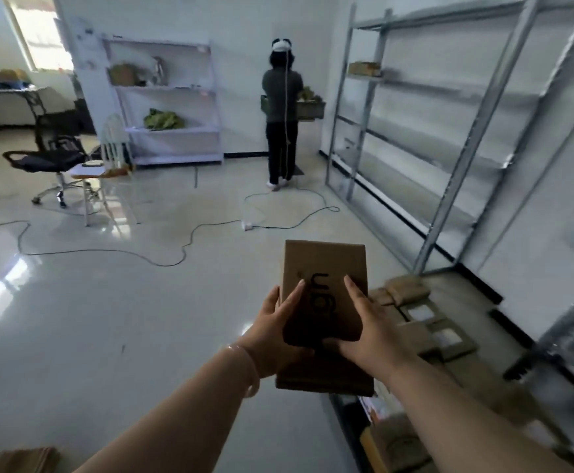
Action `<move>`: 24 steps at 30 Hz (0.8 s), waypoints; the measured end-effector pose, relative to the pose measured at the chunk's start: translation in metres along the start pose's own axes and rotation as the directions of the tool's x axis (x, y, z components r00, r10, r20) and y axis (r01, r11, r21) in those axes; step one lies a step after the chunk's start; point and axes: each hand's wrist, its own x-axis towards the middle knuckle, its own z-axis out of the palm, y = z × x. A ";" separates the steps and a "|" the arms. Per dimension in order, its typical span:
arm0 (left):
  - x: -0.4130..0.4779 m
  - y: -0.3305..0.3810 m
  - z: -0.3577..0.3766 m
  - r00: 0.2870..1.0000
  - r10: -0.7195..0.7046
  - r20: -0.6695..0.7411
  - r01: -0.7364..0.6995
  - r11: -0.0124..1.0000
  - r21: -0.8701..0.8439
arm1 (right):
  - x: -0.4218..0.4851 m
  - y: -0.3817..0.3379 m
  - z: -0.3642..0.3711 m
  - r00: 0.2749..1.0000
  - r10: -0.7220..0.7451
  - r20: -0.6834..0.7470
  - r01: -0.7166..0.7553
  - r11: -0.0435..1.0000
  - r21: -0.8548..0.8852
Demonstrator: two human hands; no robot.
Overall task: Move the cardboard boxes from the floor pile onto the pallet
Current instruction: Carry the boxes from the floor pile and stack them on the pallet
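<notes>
While a second person (283, 107) in a white headset faces the far wall, a worker holds 1 cardboard box (325, 268) with both hands above a glossy pale floor (108, 319). The left hand (275, 322) grips the box's left edge, thumb laid on the top face and fingers wrapped round the side. The right hand (367, 329) clasps the near right corner, with 1 digit stretched across the lid beside dark printed lettering. A pale bracelet (244, 367) circles the left wrist. The box is carried flat, its long side pointing away from the worker, clear of the floor and just left of a group of flat cardboard boxes (425, 322) lying low at the right; whether those sit on the pallet cannot be told. Grey metal shelving (449, 131) lines the right wall. A white shelf unit (166, 97), a black office chair (46, 158) and a white chair (108, 172) stand at the back, and a dark cable (108, 249) snakes across the floor.
</notes>
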 end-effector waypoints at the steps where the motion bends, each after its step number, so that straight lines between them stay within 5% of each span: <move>1: 0.005 0.021 0.021 0.999 0.031 0.029 -0.030 1.000 -0.008 | -0.018 0.021 -0.017 0.999 0.035 -0.017 -0.035 0.999 0.011; 13: 0.017 0.245 0.296 0.847 0.254 0.466 -0.249 0.966 -0.074 | -0.257 0.252 -0.183 0.899 0.369 -0.236 -0.367 0.929 0.056; 24: 0.000 0.321 0.446 0.673 0.258 0.693 -0.366 0.931 0.008 | -0.380 0.361 -0.204 0.724 0.612 -0.319 -0.530 0.789 0.310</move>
